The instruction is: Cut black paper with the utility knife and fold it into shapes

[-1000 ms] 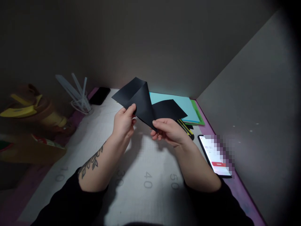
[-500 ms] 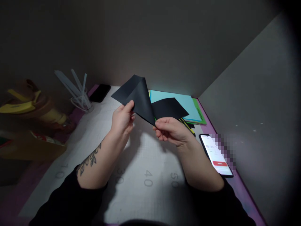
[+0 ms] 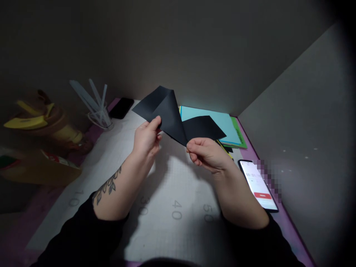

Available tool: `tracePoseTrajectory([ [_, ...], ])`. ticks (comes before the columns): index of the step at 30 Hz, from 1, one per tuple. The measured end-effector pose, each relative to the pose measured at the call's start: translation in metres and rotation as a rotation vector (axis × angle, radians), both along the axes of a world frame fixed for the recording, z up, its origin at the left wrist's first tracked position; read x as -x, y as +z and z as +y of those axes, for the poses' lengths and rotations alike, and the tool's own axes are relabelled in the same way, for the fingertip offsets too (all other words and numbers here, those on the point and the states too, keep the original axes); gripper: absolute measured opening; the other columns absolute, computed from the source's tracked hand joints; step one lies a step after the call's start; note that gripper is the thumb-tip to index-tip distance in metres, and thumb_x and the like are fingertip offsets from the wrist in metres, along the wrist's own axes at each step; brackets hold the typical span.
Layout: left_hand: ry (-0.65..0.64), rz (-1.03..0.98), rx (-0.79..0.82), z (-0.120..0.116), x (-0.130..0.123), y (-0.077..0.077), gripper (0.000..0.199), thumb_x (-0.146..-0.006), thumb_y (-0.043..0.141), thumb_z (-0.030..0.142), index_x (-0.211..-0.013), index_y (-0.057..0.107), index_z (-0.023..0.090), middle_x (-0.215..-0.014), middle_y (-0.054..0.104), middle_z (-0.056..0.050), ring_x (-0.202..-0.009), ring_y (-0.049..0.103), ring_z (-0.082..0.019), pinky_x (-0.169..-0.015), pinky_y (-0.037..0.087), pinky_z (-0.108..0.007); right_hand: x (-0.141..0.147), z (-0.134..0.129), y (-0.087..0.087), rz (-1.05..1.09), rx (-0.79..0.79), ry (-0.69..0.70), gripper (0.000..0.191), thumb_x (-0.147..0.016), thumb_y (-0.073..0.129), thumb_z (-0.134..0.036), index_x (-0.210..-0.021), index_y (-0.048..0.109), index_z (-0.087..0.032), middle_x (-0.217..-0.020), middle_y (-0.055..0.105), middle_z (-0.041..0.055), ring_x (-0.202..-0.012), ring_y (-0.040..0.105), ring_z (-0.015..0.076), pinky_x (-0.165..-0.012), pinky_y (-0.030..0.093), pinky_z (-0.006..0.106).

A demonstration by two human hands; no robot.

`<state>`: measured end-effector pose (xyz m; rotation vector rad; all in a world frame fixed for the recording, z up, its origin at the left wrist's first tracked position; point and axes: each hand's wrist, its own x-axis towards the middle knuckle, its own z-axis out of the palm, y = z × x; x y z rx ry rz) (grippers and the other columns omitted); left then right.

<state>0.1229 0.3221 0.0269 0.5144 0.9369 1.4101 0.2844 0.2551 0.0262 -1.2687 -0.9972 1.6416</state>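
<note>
Head cam: hands point(image 3: 146, 136) partly hide blk paper point(image 3: 171, 115).

L hand point(image 3: 147, 138), R hand point(image 3: 205, 154) fwd, pinch grips

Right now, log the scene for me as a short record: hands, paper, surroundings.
Left hand: pinching black paper near its edge
Right hand: pinching its lower corner
Paper: bent over itself, held above the white mat
Beyond right hand: light-blue sheet
Right: lit phone
Left: clear cup holding sticks, dark phone nearby
</note>
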Motion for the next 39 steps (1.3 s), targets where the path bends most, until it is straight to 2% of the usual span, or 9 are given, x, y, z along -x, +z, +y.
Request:
tracePoseTrajectory([
  [3, 0.018, 0.005, -0.023, 0.002, 0.004, 0.003, 0.026, -0.065, 0.075, 0.017, -0.059, 0.05, 0.016, -0.055, 0.051, 0.004, -0.045, 0.041, -0.004, -0.036, 0.021, -0.017, 0.001, -0.001, 0.0, -0.046, -0.064, -0.028, 0.032, -0.063, 0.077, -0.042, -0.057, 0.056, -0.018, -0.04, 0.048, -0.0061, -0.034, 0.035, 0.0038, -0.032, 0.021, 0.016],
  [7, 0.121, 0.02, -0.072, 0.007, 0.013, 0.01, 0.026, -0.063, 0.077, 0.017, -0.06, 0.052, 0.017, -0.057, 0.053, 0.004, -0.045, 0.041, -0.005, -0.037, 0.02, -0.017, -0.001, -0.002, 0.001, -0.064, -0.133, -0.089, 0.034, -0.064, 0.076, -0.04, -0.054, 0.053, -0.018, -0.038, 0.04, -0.0081, -0.036, 0.028, 0.0035, -0.035, 0.017, 0.017],
  [9, 0.139, 0.046, -0.105, 0.008, 0.016, 0.012, 0.027, -0.061, 0.079, 0.019, -0.059, 0.052, 0.017, -0.057, 0.053, 0.004, -0.045, 0.042, -0.005, -0.038, 0.021, -0.018, -0.002, -0.002, 0.002, -0.035, -0.154, -0.16, 0.031, -0.065, 0.075, -0.04, -0.057, 0.055, -0.018, -0.04, 0.041, -0.0077, -0.037, 0.029, 0.0039, -0.035, 0.017, 0.018],
  [11, 0.116, 0.061, -0.127, 0.007, 0.015, 0.011, 0.028, -0.06, 0.079, 0.022, -0.06, 0.052, 0.017, -0.056, 0.052, 0.004, -0.046, 0.042, -0.005, -0.039, 0.021, -0.018, -0.001, -0.003, 0.004, 0.002, -0.156, -0.191, 0.025, -0.064, 0.075, -0.039, -0.065, 0.062, -0.018, -0.047, 0.047, -0.0057, -0.04, 0.036, 0.0052, -0.036, 0.021, 0.018],
  [13, 0.082, 0.062, -0.127, 0.005, 0.012, 0.01, 0.028, -0.06, 0.079, 0.023, -0.06, 0.052, 0.017, -0.056, 0.051, 0.004, -0.046, 0.042, -0.005, -0.039, 0.022, -0.017, 0.001, -0.004, 0.007, 0.019, -0.135, -0.162, 0.025, -0.062, 0.076, -0.037, -0.073, 0.067, -0.017, -0.055, 0.054, -0.0028, -0.048, 0.045, 0.0076, -0.037, 0.025, 0.018],
  [15, 0.062, 0.059, -0.116, 0.003, 0.01, 0.007, 0.028, -0.06, 0.078, 0.023, -0.061, 0.051, 0.016, -0.057, 0.052, 0.004, -0.047, 0.042, -0.005, -0.039, 0.022, -0.017, 0.004, -0.005, 0.007, 0.017, -0.113, -0.119, 0.025, -0.06, 0.076, -0.036, -0.073, 0.068, -0.016, -0.059, 0.056, -0.001, -0.052, 0.048, 0.009, -0.037, 0.027, 0.017],
  [20, 0.055, 0.063, -0.099, 0.002, 0.006, 0.005, 0.027, -0.061, 0.077, 0.022, -0.06, 0.051, 0.016, -0.055, 0.049, 0.005, -0.045, 0.041, -0.004, -0.038, 0.021, -0.016, 0.008, -0.004, 0.004, 0.006, -0.075, -0.09, 0.025, -0.063, 0.075, -0.037, -0.062, 0.063, -0.015, -0.049, 0.053, -0.0024, -0.043, 0.039, 0.0051, -0.036, 0.023, 0.017],
  [39, 0.026, 0.029, -0.057, 0.003, 0.004, 0.001, 0.025, -0.063, 0.074, 0.019, -0.059, 0.05, 0.016, -0.054, 0.05, 0.005, -0.042, 0.039, -0.003, -0.035, 0.02, -0.016, 0.013, -0.004, 0.003, -0.023, -0.019, -0.098, 0.03, -0.06, 0.078, -0.037, -0.057, 0.057, -0.016, -0.046, 0.051, -0.0037, -0.04, 0.039, 0.0041, -0.036, 0.024, 0.016],
])
